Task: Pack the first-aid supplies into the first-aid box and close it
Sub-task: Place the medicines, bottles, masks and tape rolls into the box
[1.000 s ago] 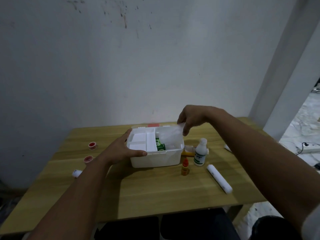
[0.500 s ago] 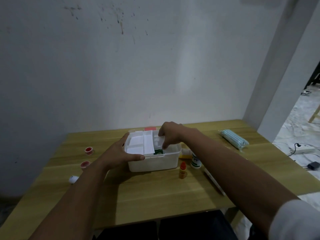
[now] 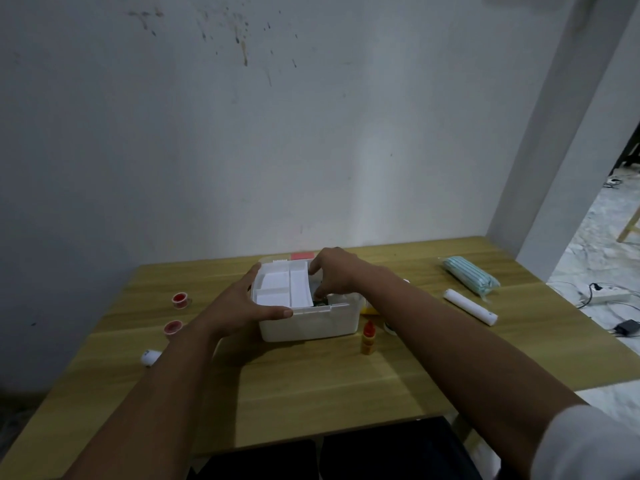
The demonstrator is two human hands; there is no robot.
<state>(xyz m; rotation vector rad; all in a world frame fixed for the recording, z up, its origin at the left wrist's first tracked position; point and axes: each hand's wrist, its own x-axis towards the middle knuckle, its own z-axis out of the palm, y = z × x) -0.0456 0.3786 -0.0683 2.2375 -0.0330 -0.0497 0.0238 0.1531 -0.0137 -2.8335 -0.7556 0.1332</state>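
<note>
First-aid box (image 3: 311,322): right hand (image 3: 337,275) has sunk inside, grip unclear; left hand (image 3: 242,306) still clasps its side.

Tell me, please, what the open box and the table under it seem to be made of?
First-aid box: likely white plastic, slightly translucent, with smooth moulded walls and rim. Table: wood or wood-look laminate, matte, with lengthwise grain; which of the two cannot be told.

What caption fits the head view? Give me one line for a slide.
Left hand steadies the open first-aid box while the right hand reaches inside; supplies remain on the table.
</note>
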